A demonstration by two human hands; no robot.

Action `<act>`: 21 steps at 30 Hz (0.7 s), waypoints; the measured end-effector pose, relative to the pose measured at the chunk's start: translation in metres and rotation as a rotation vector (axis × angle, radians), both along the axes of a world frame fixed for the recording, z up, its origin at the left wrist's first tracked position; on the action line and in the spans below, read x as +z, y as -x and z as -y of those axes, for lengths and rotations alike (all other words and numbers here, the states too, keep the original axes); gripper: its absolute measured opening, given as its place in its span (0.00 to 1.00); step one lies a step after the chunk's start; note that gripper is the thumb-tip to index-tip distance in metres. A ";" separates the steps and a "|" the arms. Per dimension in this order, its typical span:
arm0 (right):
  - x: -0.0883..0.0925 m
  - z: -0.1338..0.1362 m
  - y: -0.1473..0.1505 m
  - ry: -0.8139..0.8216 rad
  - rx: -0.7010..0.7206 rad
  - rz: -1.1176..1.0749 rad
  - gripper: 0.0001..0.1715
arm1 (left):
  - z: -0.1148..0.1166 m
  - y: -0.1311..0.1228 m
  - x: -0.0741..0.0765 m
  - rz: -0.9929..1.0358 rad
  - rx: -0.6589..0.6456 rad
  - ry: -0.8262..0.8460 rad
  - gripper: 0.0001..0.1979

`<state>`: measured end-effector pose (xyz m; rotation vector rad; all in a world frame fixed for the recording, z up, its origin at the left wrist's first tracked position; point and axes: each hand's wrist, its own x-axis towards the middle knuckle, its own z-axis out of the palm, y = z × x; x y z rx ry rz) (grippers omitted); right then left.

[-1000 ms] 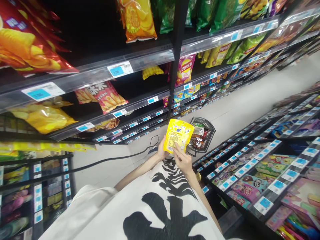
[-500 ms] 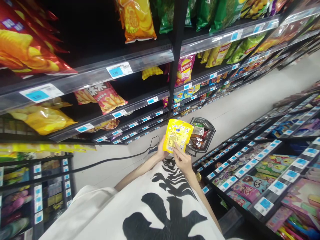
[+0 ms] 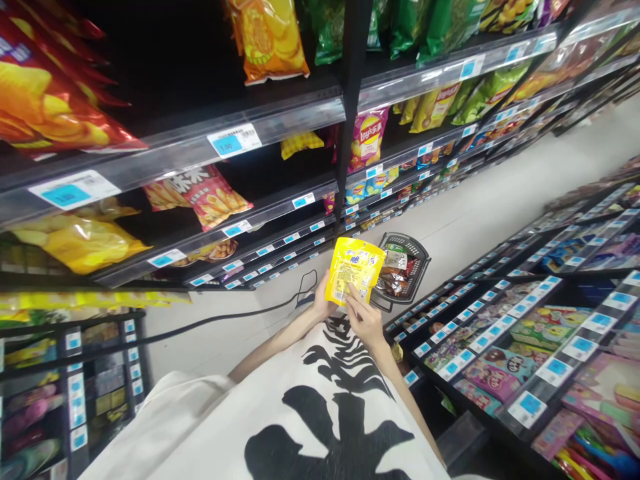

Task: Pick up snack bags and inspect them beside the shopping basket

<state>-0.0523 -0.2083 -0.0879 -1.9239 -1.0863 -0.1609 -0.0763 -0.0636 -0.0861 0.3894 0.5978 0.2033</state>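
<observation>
A yellow snack pouch (image 3: pixel 357 263) with blue lettering and a barcode is held up in front of my shirt, its printed face toward me. My left hand (image 3: pixel 324 298) grips its left lower edge, the fingers mostly behind it. At the lower right, my right hand (image 3: pixel 364 320) pinches the pouch, with fingertips lying on the printed face near the barcode. Just beyond the pouch a black shopping basket (image 3: pixel 423 270) stands on the floor, partly hidden by it. Several packaged items (image 3: pixel 397 273) lie inside the basket.
Shelves of chip bags (image 3: pixel 273 40) rise at the left and ahead, with price tags (image 3: pixel 235 141) along their edges. Low racks of boxed sweets (image 3: pixel 493 373) run along the right. A black cable-like strip (image 3: pixel 215 321) crosses at left. Pale floor (image 3: pixel 480 193) stretches between the shelves.
The view has shifted very slightly. Both hands keep the same hold on the yellow pouch, and the basket stays where it was.
</observation>
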 end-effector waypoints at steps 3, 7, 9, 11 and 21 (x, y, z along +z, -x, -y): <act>0.001 -0.001 0.000 0.010 -0.002 -0.007 0.19 | -0.001 0.001 -0.004 0.011 0.009 -0.006 0.31; 0.002 -0.003 0.000 0.016 0.008 -0.012 0.19 | -0.003 0.003 -0.010 0.039 0.005 -0.015 0.30; 0.001 -0.004 0.000 0.016 0.011 -0.008 0.19 | -0.005 0.003 -0.011 0.046 0.001 -0.020 0.30; 0.001 -0.005 -0.001 0.017 0.010 -0.012 0.19 | -0.006 0.003 -0.011 0.038 -0.001 -0.021 0.31; 0.003 -0.010 0.000 -0.001 0.000 -0.042 0.20 | -0.009 0.002 -0.010 0.017 0.004 0.001 0.31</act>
